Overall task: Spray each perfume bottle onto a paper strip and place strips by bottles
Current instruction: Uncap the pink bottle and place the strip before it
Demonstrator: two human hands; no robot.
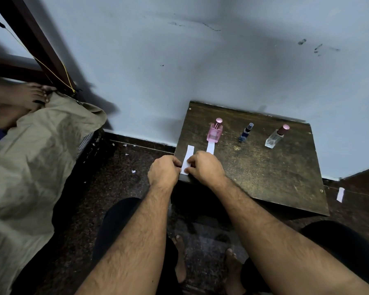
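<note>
Three perfume bottles stand in a row on the dark wooden table (264, 167): a pink bottle (215, 131) at the left, a small blue bottle (245, 133) in the middle, a clear bottle (275, 137) with a maroon cap at the right. One white paper strip (210, 147) lies just in front of the pink bottle. At the table's near left corner my left hand (163, 171) and my right hand (205, 166) both pinch the near end of a white strip stack (189, 155). How many strips are in that stack is hidden by my fingers.
A bed with a tan sheet (36, 150) and another person's foot (28, 94) are at the left. Paper scraps (133, 171) lie on the dark floor, and a loose strip (340, 194) lies right of the table. A blue wall backs the table.
</note>
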